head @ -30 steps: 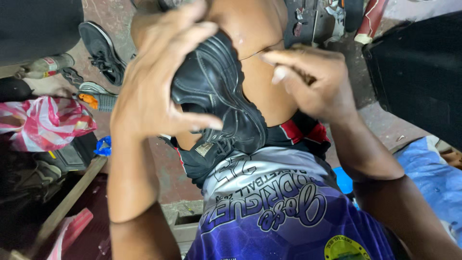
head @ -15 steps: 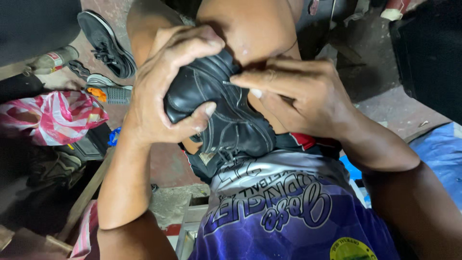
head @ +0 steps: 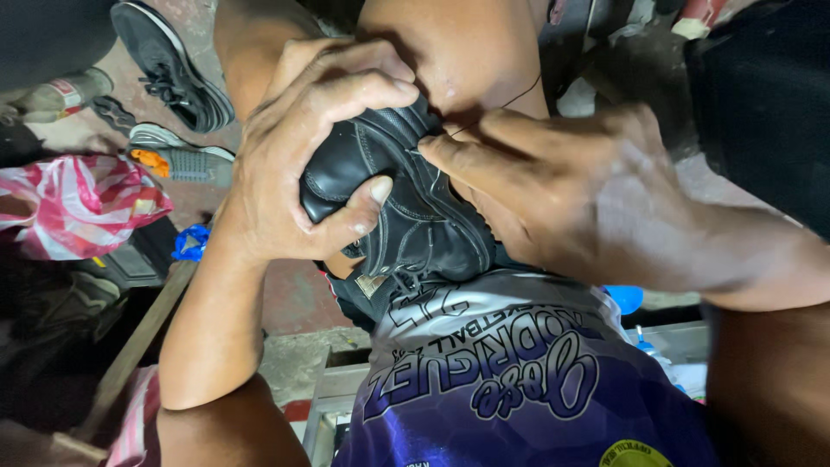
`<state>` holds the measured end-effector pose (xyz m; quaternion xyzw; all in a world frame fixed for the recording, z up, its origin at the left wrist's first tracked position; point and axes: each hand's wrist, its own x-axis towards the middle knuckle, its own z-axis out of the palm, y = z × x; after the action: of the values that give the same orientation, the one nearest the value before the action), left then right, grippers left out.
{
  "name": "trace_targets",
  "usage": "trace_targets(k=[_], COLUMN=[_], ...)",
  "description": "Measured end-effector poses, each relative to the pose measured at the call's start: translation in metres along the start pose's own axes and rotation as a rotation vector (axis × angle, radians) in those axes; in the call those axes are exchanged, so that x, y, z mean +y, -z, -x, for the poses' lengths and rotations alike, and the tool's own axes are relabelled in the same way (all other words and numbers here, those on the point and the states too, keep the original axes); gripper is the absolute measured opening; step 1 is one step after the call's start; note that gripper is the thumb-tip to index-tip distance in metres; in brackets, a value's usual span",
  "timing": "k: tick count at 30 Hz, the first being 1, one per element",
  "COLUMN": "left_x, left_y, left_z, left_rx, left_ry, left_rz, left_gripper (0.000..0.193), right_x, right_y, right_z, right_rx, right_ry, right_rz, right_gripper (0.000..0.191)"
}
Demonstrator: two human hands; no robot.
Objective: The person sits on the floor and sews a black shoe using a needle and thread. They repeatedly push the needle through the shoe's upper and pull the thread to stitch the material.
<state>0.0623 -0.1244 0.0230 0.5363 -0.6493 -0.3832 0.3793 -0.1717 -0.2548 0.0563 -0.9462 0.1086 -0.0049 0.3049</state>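
Between the person's knees, pressed against the lap, sits a black leather shoe (head: 406,216), the largest thing in the grip of either hand; clamped there, it appears braced so that it cannot twist while it is worked on. The purple printed jersey (head: 510,389) fills the frame below the fingers, and beyond them lies a reddish concrete floor (head: 294,298).

The left hand (head: 303,164) wraps the shoe from above. Its fingers (head: 363,86) curl over the far edge, close together, while the thumb presses the near side of the upper, so the leather is squeezed firm just where the other hand works.

The right hand (head: 588,199) comes in from the other side. Its fingers (head: 458,156) are pressed together in a pinch, touching the shoe's seam beside the left thumb. What they nip is too small to tell for sure, probably a needle. A thin dark thread (head: 506,104) runs up from the pinch toward the knee, taut, which suggests stitching.

To the left of the left fingers, well apart, a black sneaker (head: 169,65) lies on the floor, with a grey and orange shoe (head: 177,156) near it and a red-and-white striped bag (head: 73,203) farther left. A small blue scrap (head: 190,242) sits below those.
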Motion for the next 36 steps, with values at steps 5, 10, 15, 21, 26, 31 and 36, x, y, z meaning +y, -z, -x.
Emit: trace_targets(k=[5,10,15,21,26,31,36], left_x=[-0.004,-0.011,-0.007,0.01,0.018,0.011,0.026], left_y=[0.006,0.009,0.015,0.007,-0.033,-0.07,-0.07], left_z=[0.003,0.006,0.005,0.04,0.113,0.168,0.183], left_rx=[-0.001,-0.003,-0.01,0.215,0.423,0.67,0.957], left_ry=[-0.014,-0.067,-0.069,0.005,0.336,0.374,0.216], left_rz=[-0.01,-0.021,0.009,-0.052,-0.186,0.02,0.923], left_gripper=[0.048,0.051,0.054,0.091,0.095,0.01,0.013], right_x=[0.013,0.001,-0.013,-0.016,-0.02,-0.028,-0.034], right_y=[0.007,0.018,0.015,0.012,0.013,0.004,-0.003], right_z=[-0.011,-0.038,-0.061,-0.042,-0.024,-0.009,0.005], right_rx=[0.008,-0.027,-0.02,-0.077,-0.02,0.012,0.022], right_ry=[0.184,0.241,0.225,0.172,0.09,0.068,-0.004], right_rz=[0.038,0.066,0.086,0.118,-0.128,-0.126,-0.093], right_gripper=[0.034,0.026,0.017,0.019,0.012,0.011,0.013])
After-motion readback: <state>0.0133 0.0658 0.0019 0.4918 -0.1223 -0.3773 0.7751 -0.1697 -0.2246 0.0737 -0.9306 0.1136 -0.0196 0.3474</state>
